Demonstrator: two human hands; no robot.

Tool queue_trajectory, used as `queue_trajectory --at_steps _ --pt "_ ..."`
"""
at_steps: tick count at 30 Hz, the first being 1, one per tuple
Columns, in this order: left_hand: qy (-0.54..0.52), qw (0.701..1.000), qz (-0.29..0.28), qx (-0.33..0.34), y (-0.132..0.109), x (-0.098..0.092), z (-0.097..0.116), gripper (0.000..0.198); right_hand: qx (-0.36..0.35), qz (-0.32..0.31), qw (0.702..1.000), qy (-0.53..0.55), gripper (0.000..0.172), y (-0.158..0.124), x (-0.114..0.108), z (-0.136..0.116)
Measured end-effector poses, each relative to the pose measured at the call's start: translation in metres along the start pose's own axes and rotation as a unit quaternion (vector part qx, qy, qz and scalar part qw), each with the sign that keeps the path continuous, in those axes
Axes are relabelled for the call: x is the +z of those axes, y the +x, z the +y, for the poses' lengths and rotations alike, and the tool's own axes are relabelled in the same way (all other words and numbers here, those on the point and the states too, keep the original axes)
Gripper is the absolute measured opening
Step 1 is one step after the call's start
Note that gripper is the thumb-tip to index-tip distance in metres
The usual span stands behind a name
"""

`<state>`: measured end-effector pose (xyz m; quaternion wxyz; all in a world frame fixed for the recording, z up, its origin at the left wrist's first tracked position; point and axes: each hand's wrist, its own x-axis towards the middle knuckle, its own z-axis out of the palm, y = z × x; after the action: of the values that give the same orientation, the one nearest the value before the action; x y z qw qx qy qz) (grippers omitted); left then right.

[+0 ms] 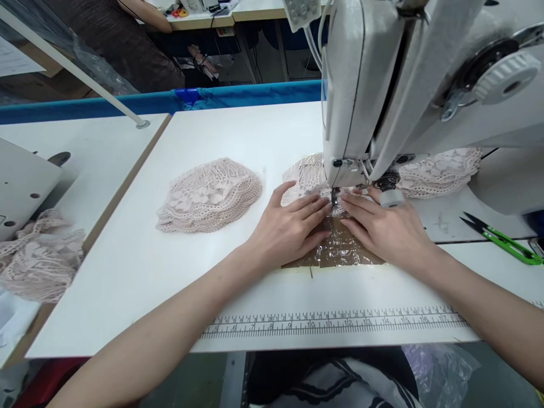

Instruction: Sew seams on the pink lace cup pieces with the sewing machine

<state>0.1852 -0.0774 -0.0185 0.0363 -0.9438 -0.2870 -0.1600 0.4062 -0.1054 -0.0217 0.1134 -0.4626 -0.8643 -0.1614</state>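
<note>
Pale-pink lace (310,173) is under the presser foot (335,196) of the white sewing machine (361,73). Left hand (293,229) at 8 o'clock from the foot, right hand (380,229) at 4; both palm-down, fingers extended over the work, unclenched. Brown taped patch (344,249) at 6 on the tabletop (170,294). Lace stack (210,195) at 9, second lace pile (442,173) just before 3, green snips (505,242) just past 3.

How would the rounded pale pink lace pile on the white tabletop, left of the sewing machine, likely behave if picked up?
The lace pile would probably flop, as its thin, openwork fabric looks soft. It is likely light for its size, being full of small holes. Its stacked edges suggest loose layers that may slide apart.
</note>
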Motion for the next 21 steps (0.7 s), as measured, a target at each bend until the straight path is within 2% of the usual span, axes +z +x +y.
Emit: queue_trajectory --at_steps 21 --pt "-0.011 1.0 -0.011 -0.01 0.0008 0.0012 -0.0028 0.041 0.018 -0.01 1.0 0.012 0.041 0.0015 0.0024 -0.001"
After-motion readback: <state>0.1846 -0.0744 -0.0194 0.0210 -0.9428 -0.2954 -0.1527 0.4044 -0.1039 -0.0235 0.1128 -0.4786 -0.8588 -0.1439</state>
